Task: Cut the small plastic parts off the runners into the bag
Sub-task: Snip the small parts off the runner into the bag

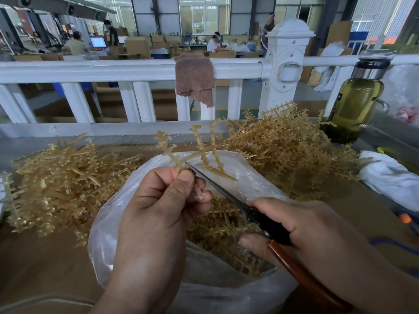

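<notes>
Here the left hand (158, 200) pinches a branched runner (199, 152) over the open bag (106, 214), while the right hand (301, 230) fingers grip scissors (226, 193) touching its stem.

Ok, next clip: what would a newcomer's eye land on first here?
The two hands at centre: the left hand pinches a tan branched runner over the open clear bag, and the right hand holds scissors, blade tip at the runner's stem. Heaps of tan runners lie to the bag's left and right.

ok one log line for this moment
left hand: pinches runner | right hand: grips scissors, tip at runner | over open bag
</notes>
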`<state>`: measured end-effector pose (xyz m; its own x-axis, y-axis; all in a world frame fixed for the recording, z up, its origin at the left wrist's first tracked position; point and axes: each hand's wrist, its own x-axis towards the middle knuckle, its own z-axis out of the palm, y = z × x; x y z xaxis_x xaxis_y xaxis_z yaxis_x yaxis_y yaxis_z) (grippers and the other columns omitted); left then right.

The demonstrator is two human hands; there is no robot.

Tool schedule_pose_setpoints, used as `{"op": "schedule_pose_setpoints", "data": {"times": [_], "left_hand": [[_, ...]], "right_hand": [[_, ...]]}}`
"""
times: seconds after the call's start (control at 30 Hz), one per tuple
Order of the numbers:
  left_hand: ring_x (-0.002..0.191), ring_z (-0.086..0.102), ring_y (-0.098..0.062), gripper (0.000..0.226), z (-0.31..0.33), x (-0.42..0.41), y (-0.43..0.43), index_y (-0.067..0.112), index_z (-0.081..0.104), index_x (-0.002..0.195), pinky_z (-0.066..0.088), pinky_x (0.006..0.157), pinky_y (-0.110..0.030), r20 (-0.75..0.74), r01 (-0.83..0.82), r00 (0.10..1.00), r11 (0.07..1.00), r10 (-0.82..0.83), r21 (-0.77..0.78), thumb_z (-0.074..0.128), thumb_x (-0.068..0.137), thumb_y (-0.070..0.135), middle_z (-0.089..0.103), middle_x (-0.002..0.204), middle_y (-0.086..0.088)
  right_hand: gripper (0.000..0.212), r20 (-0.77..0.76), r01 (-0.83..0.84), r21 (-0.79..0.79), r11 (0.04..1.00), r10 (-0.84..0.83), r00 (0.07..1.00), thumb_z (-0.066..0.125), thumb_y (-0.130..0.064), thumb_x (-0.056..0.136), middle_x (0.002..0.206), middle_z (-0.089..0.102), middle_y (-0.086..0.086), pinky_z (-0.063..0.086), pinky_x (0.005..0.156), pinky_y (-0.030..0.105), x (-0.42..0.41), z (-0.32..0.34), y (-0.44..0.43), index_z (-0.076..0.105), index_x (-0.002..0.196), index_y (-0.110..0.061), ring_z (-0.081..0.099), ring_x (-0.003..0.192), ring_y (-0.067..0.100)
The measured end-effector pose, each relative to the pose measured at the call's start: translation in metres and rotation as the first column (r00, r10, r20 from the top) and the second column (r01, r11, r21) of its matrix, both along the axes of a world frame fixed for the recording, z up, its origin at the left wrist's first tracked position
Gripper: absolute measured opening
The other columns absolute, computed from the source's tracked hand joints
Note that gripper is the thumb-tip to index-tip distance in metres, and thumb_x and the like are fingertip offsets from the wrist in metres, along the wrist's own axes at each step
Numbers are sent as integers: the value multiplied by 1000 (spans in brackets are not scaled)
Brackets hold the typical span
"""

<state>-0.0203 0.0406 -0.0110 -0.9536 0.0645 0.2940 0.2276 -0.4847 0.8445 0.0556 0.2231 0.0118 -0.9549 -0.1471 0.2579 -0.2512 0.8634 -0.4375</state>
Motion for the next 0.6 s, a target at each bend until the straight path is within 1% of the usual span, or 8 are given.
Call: {"op": "schedule_pose_setpoints", "data": {"times": [0.13,0.3,0.4,0.5,0.6], "left_hand": [[62,64,-14,18,0,0,0,24,67,64,54,57,-24,13,17,1000,1000,-17,16,63,81,23,63,67,-4],[64,64,-16,19,-1,0,-1,23,66,66,55,60,-25,7,42,999,999,-42,16,63,84,21,63,70,-6],[63,63,-15,14,-1,0,0,24,67,66,54,57,-25,9,29,1000,1000,-29,6,69,79,25,62,68,-5],[63,64,-14,14,-1,-1,0,24,67,66,54,57,-25,19,32,999,999,-32,2,73,79,25,63,68,-5],[63,63,-13,16,-2,-1,-1,25,67,65,54,58,-24,23,29,999,1000,-29,3,71,81,27,64,69,-5]], "right_hand": [[46,-8,-22,0,1000,22,1000,46,-73,85,73,59,-11,41,54,23,-1,1,1,59,98,-31,59,64,4],[42,-2,-7,8,1000,7,1000,45,-71,84,73,57,-13,39,53,22,0,3,1,57,90,-31,57,62,4],[43,4,0,13,1000,0,1000,45,-71,83,72,56,-13,38,51,23,0,5,2,57,87,-29,57,62,6],[39,17,-11,5,1000,11,1000,49,-68,84,70,56,-13,37,49,20,0,7,2,57,84,-30,57,60,5],[42,24,-13,0,1000,13,1000,46,-70,83,69,56,-14,35,48,20,0,8,1,57,83,-29,56,59,5]]}}
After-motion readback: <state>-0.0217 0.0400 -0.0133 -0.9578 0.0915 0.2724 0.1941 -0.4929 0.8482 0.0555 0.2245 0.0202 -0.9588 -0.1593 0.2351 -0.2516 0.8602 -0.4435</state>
